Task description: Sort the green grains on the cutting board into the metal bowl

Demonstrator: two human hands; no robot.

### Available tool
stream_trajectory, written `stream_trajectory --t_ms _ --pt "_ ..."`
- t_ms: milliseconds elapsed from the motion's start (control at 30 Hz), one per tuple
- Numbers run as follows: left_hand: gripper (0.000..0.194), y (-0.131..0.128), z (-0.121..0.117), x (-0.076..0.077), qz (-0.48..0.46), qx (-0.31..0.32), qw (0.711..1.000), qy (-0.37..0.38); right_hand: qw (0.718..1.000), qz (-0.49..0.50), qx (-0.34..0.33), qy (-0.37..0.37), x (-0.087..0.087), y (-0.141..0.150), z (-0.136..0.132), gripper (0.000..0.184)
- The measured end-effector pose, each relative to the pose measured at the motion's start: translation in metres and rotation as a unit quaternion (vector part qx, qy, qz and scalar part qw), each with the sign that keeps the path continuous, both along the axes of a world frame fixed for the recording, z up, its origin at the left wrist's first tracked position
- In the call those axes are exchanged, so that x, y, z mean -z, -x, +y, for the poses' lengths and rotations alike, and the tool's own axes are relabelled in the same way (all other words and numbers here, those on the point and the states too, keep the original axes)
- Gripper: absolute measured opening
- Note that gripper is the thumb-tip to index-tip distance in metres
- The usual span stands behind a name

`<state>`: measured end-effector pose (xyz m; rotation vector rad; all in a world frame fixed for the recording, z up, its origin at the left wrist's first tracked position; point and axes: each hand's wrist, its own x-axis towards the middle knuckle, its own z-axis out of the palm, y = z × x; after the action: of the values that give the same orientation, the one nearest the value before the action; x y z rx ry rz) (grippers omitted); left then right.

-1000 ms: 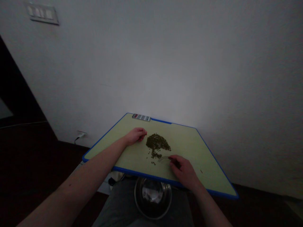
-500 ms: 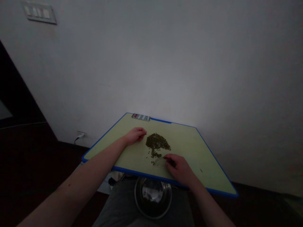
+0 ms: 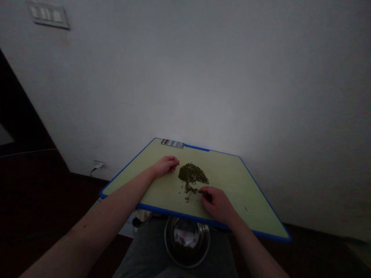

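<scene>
A pile of small dark-green grains (image 3: 191,173) lies on a pale yellow-green board (image 3: 226,170) with a blue rim, and a few stray grains trail toward me. My left hand (image 3: 166,166) rests on the board just left of the pile, fingers curled and tips pinched together; whatever is in them is too small to make out. Below the pile, my right hand (image 3: 216,202) grips a clear curved piece that looks like a protractor (image 3: 191,197). Its arc touches or nearly touches the nearest grains, and my fingers hide its right part.
A steel bowl (image 3: 187,255) with dark contents at its bottom sits on my lap, under the board's near edge. A phone (image 3: 172,143) lies at the far edge against the wall. One dark speck (image 3: 245,208) is on the right side of the board.
My right hand has slid left with the protractor, toward the stray grains at the pile's near end. My left hand stays in place.
</scene>
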<state>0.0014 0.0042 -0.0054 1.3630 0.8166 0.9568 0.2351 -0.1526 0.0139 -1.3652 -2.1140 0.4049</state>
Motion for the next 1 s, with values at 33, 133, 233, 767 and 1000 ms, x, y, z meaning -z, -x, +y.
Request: stream_trajectory --t_ms 33,133,233,767,1000 --pt "0.021 0.0 0.0 0.0 -0.001 -0.001 1.0 0.001 1.0 0.0 -0.004 -0.001 0.0 0.001 0.0 0.028" --pt "0.021 0.0 -0.001 -0.001 0.002 -0.002 1.0 0.003 1.0 0.017 -0.016 0.003 0.003 0.003 0.0 0.027" --pt "0.022 0.0 -0.001 -0.002 0.003 0.001 1.0 0.003 0.999 0.037 -0.024 0.01 0.005 0.002 -0.002 0.027" --pt "0.02 0.0 -0.001 -0.003 0.01 -0.003 1.0 -0.004 0.995 0.019 -0.093 0.012 0.003 -0.004 -0.012 0.023" --pt "0.02 0.001 0.001 -0.001 -0.003 0.001 1.0 0.001 0.996 0.024 -0.089 0.012 0.004 -0.006 -0.009 0.023"
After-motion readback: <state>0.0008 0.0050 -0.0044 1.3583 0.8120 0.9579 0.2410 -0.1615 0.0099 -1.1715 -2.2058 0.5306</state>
